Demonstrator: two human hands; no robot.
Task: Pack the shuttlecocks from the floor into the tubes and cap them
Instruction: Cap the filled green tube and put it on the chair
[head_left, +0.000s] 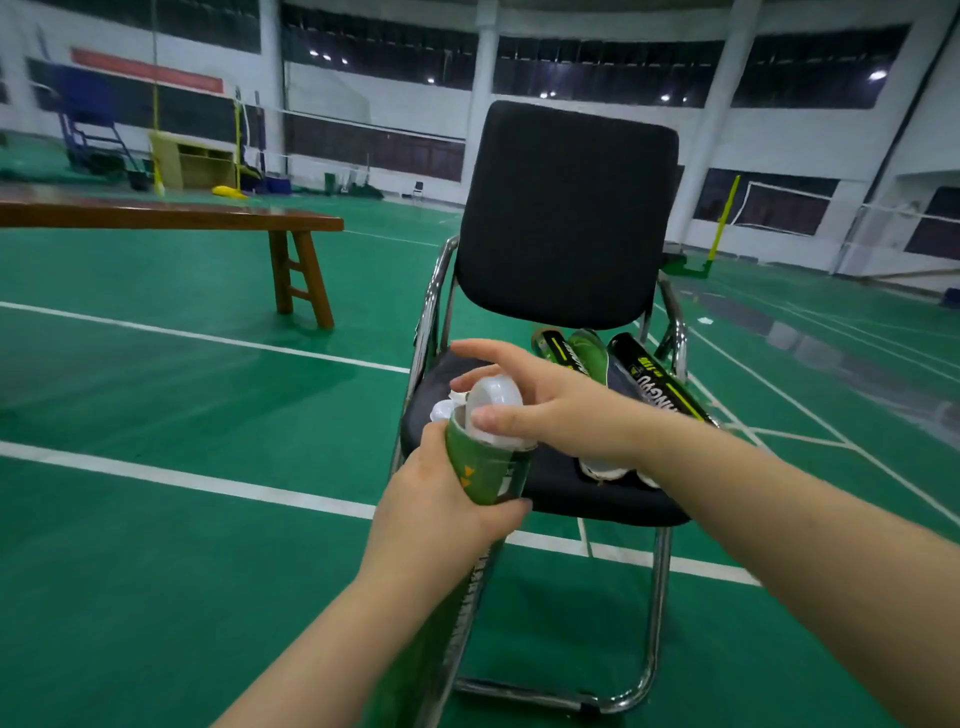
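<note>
My left hand (441, 499) grips a green shuttlecock tube (485, 470) near its top, holding it upright in front of the chair. A clear plastic cap (493, 402) sits tilted at the tube's open mouth, pinched between the thumb and fingers of my right hand (550, 410); the index finger points out to the left. On the black chair seat (597, 493) lie a black tube (660, 382) and green tubes (587, 351). White shuttlecocks (605, 470) show under my right wrist, and another white piece (441, 410) lies behind the tube.
The black chair (566, 208) with a chrome frame stands on the green court floor with white lines. A wooden bench (171, 215) is at the left. Yellow net posts (722, 218) and nets stand farther back.
</note>
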